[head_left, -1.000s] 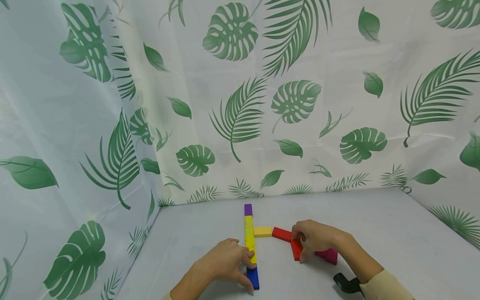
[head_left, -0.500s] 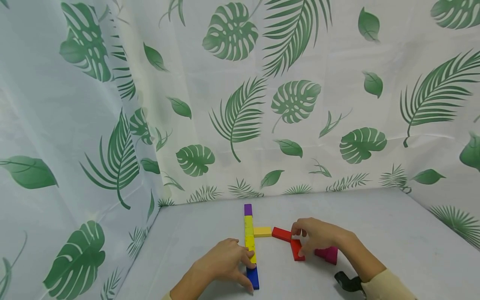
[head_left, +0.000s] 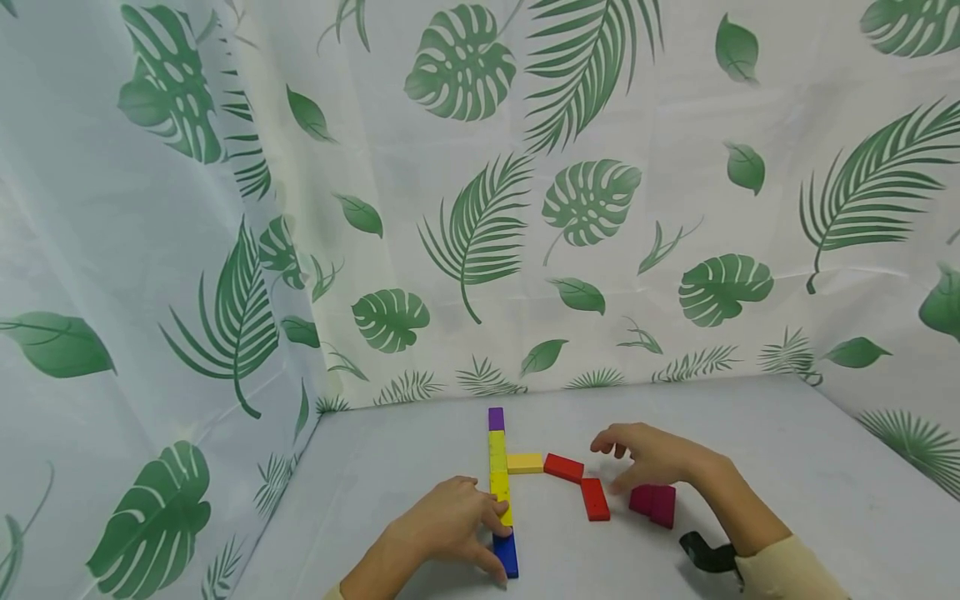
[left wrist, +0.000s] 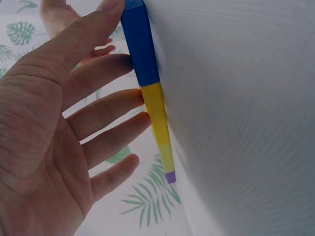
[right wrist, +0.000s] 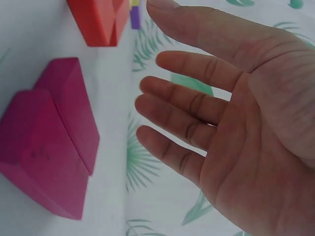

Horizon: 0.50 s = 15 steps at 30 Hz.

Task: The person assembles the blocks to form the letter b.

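Note:
My left hand [head_left: 455, 521] rests along a straight row of blocks, fingers extended. In the left wrist view its thumb touches the near end of a blue block [left wrist: 141, 46], and other fingertips touch that block's side and the yellow block [left wrist: 155, 113]. A purple block [head_left: 497, 419] ends the row. From the row, a light orange-yellow block [head_left: 525, 463] leads to a red block [head_left: 564, 467] and a second red block [head_left: 596, 500], set at angles. My right hand [head_left: 660, 454] hovers beyond the second red block, holding nothing, fingers loosely spread.
Two magenta wedge-shaped blocks [head_left: 652, 505] lie side by side beneath the right hand. A black curved piece [head_left: 707, 553] is at the right wrist. Leaf-printed cloth [head_left: 480, 250] encloses the white tabletop [head_left: 420, 450] at the back and sides.
My right hand has let go of the second red block and moved up and to the right, fingers spreading. That block has shifted slightly. The left hand has stayed in place.

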Each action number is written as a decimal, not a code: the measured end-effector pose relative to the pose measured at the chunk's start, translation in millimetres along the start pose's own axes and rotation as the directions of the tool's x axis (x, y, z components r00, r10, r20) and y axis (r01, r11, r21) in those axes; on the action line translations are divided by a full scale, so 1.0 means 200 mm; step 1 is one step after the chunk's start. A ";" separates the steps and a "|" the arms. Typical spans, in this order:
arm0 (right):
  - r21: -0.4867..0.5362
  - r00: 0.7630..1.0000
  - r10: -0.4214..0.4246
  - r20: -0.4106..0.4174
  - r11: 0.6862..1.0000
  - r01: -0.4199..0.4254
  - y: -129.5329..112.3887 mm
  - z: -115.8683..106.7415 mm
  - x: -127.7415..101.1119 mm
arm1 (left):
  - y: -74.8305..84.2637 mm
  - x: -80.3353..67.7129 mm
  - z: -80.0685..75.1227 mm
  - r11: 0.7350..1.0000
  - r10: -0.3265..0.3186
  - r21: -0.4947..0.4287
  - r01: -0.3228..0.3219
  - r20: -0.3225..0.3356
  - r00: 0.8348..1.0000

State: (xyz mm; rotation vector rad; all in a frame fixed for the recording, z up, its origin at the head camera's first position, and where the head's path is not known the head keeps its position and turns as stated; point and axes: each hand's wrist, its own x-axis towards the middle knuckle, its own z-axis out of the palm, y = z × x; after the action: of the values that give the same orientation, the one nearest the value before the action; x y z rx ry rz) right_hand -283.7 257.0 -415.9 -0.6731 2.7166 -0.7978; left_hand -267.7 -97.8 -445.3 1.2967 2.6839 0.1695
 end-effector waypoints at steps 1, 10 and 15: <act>0.001 1.000 -0.002 0.000 1.000 0.002 0.01 -0.01 0.00 | 0.00 0.00 0.00 1.000 -0.003 -0.001 0.003 0.002 1.000; -0.014 1.000 0.010 0.006 1.000 -0.010 0.04 -0.06 -0.04 | 0.01 0.00 -0.01 1.000 -0.013 -0.009 0.014 0.012 1.000; -0.008 0.999 0.030 0.011 1.000 -0.030 0.05 -0.07 -0.06 | 0.01 0.00 -0.01 1.000 -0.017 -0.019 0.017 0.019 1.000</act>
State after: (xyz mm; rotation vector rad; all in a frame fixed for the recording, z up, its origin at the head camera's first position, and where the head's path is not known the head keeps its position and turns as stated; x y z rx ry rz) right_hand -281.3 276.3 -408.8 -0.6356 2.7140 -0.7747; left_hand -266.6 -97.3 -442.5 1.2634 2.6699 0.1793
